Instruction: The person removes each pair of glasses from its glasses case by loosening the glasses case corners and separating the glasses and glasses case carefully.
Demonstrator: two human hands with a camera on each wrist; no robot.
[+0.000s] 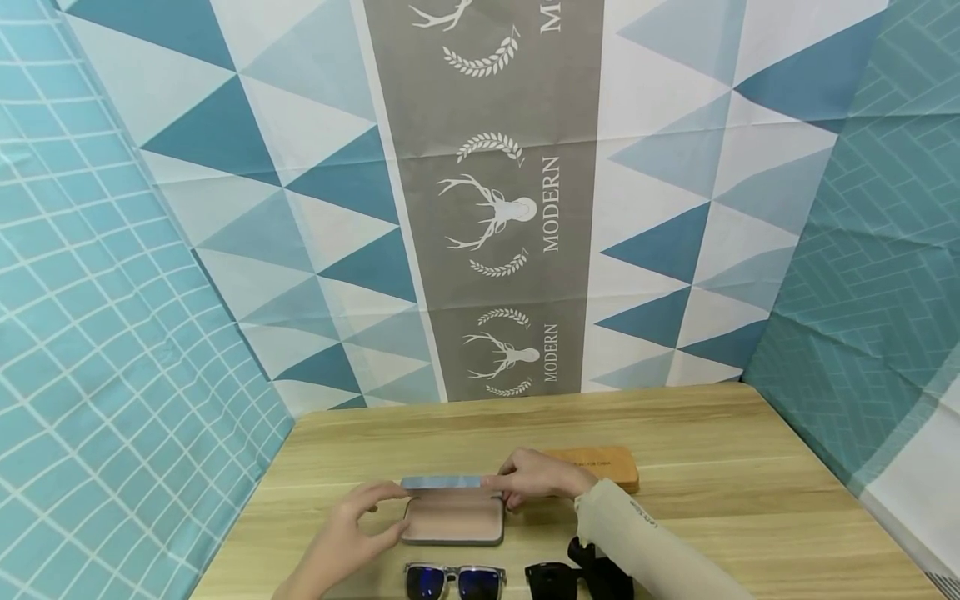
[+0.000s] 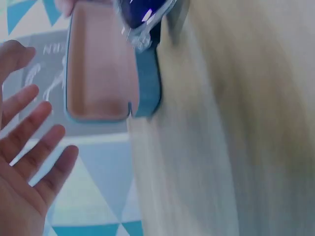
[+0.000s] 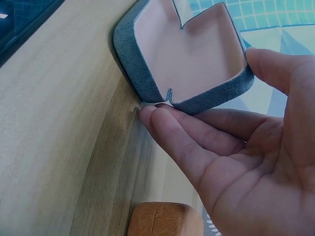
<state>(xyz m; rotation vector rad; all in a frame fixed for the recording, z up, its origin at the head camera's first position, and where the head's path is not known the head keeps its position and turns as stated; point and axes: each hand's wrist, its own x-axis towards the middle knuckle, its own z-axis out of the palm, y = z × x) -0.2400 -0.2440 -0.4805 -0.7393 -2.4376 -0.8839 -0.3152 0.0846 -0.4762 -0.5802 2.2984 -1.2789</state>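
Observation:
A blue-grey glasses case (image 1: pixel 453 521) with a pinkish lining stands open on the wooden table, its lid raised. My right hand (image 1: pixel 543 473) grips the case at its right end. In the right wrist view, the thumb of that hand (image 3: pixel 236 142) lies on the lid's edge and its fingers are at the hinge side. On the left, my left hand (image 1: pixel 352 529) reaches around the case's left end. The left wrist view has the left hand's fingers (image 2: pixel 42 140) spread, with a gap between them and the case (image 2: pixel 101 59).
Sunglasses with blue lenses (image 1: pixel 480 583) lie in front of the case. Black sunglasses (image 1: pixel 553 581) are to their right, beside a black object partly under my right sleeve (image 1: pixel 637 525). An orange-brown case (image 1: pixel 611 467) sits behind my right hand. Patterned cloth walls (image 1: pixel 510 208) border the table.

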